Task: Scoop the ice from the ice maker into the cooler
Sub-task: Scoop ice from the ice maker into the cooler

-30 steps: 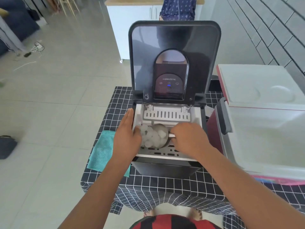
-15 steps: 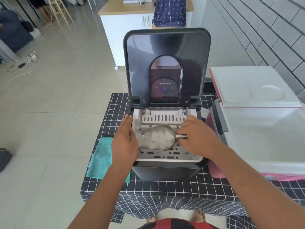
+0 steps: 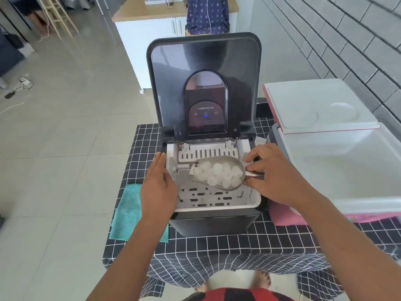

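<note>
A black ice maker (image 3: 213, 222) stands on the checked table with its lid up. Above its white slotted basket (image 3: 208, 199) hovers a metal scoop (image 3: 219, 173) filled with several round ice pieces (image 3: 218, 171). My right hand (image 3: 273, 174) grips the scoop's handle at the basket's right side. With straight fingers, my left hand (image 3: 157, 185) rests flat against the machine's left edge. To the right sits the open cooler (image 3: 338, 168), pink outside and white inside, its lid (image 3: 314, 105) leaning back.
A teal cloth (image 3: 128, 213) lies on the black checked tablecloth (image 3: 217, 253) left of the ice maker. A grey brick wall runs along the right. Behind the machine stands a white cabinet with a person at it. Tiled floor extends to the left.
The scoop has risen out of the basket loaded with ice and shifted right. My right hand moved right with it. My left hand slid off the ice to the machine's left edge.
</note>
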